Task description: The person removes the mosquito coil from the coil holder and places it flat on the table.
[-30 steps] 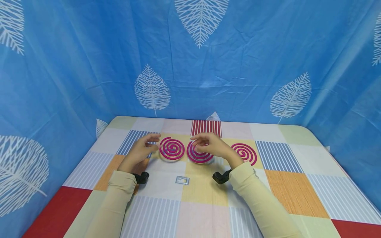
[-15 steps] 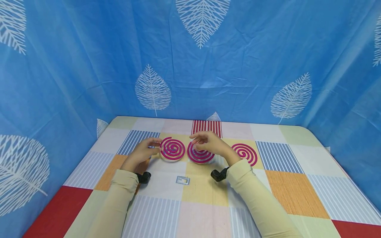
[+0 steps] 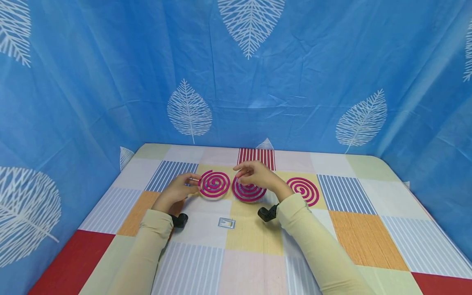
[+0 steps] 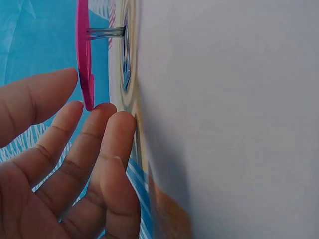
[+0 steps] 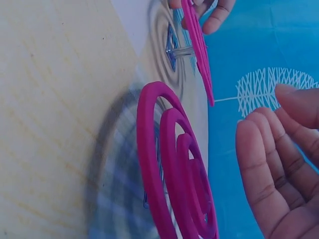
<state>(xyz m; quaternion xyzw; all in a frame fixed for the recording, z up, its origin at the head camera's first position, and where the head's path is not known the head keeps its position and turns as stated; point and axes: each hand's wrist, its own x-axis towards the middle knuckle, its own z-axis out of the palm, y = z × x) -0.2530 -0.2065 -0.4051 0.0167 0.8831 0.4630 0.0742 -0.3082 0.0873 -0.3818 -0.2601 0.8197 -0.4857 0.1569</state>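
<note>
The left magenta spiral mosquito coil [image 3: 215, 183] rests raised on a small metal stand [image 4: 105, 33]. At its left edge is my left hand [image 3: 178, 189], fingers loosely bent; in the left wrist view the thumb tip and fingertips lie close around the coil's rim [image 4: 83, 55], and whether they touch it I cannot tell. My right hand [image 3: 258, 175] hovers over the middle coil [image 5: 169, 159], fingers relaxed, with nothing between them. That coil also stands raised off the cloth, partly hidden by the hand in the head view.
A third magenta coil [image 3: 301, 190] sits to the right, behind the right forearm. Nearer the front lies a flat metal stand [image 3: 226, 223] without a coil. The patchwork cloth [image 3: 254, 270] covers the table, and a blue leaf-print curtain [image 3: 295, 73] encloses it.
My left hand has moved slightly right, up to the left coil's edge. The right hand has shifted a little left and away from me above the middle coil. The coils stay in place.
</note>
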